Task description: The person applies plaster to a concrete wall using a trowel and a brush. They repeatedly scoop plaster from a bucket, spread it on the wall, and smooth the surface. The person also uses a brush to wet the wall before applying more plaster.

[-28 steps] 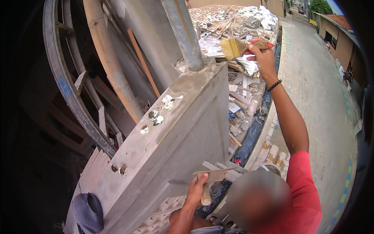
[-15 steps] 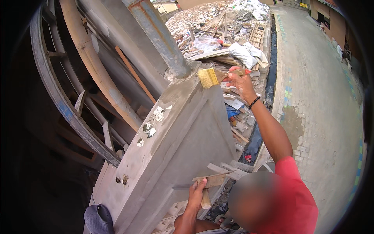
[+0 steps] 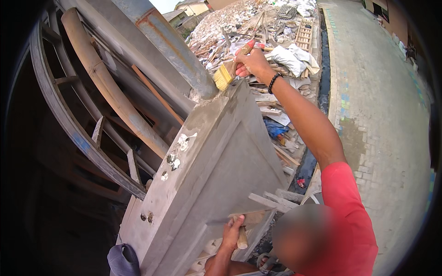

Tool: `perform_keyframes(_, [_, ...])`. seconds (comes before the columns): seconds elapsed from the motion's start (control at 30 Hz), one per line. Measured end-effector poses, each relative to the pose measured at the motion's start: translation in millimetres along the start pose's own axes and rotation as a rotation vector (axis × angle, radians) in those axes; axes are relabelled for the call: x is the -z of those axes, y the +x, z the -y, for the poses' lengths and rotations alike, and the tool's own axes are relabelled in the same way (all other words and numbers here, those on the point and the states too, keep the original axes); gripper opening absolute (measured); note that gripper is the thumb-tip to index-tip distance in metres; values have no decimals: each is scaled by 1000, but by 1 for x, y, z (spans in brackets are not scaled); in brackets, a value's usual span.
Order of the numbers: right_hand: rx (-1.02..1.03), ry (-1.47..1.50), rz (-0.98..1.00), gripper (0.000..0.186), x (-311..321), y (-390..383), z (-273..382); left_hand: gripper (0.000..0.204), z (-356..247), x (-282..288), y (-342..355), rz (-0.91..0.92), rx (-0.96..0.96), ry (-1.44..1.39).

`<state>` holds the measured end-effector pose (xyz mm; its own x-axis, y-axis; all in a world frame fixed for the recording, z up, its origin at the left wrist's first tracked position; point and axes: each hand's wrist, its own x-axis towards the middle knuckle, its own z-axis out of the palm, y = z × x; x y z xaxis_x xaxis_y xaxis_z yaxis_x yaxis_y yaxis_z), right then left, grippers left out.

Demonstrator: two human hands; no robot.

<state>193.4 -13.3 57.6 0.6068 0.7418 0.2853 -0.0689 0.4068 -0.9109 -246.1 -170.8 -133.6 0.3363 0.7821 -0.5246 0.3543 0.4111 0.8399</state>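
My right hand (image 3: 252,63) grips a paintbrush (image 3: 223,77) by its handle, with the yellow bristles at the foot of the rusty metal post (image 3: 175,50); whether they touch it I cannot tell. The post stands on the grey rendered wall (image 3: 205,120), whose top has chipped white patches and small holes. Lower down, beside the wall's face, my left hand (image 3: 232,232) is closed round the rounded handle of a flat wooden board (image 3: 253,216). A blurred patch beside my red sleeve hides whatever is there.
A curved frame (image 3: 60,106) and bamboo pole (image 3: 101,87) lean on the left. A dark cloth item (image 3: 122,258) lies lower left. Beyond the wall are a rubble heap (image 3: 253,18), a drainage channel (image 3: 305,174) and a paved lane (image 3: 377,115).
My right hand has swung the brush left, from out beside the post to its base. My left hand keeps hold of the board, and the view has shifted slightly.
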Motion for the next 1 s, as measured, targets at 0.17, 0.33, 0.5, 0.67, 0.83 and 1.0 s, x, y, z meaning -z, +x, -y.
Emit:
perform_keyframes(0.17, [304,-446,-575,25,-9,41,-27,45,-6,-12,-6,12,35,-3])
perform_keyframes(0.33, [-2,-177,-261,29,-24,16,-10,44,1,-6,-13,-42,53,19])
perform_keyframes(0.5, [125,-70,-481,21,-1,53,-40,43,-1,-8,-10,-16,63,29])
perform_keyframes(0.67, [47,44,-467,23,-14,57,-33,43,-4,-8,-16,-73,36,19])
perform_keyframes(0.83, [-48,-170,-325,25,-29,61,-34,44,-8,-11,-22,-85,55,31])
perform_keyframes(1.0, [320,-542,-721,23,-23,106,-48,44,4,-11,-5,-27,15,44])
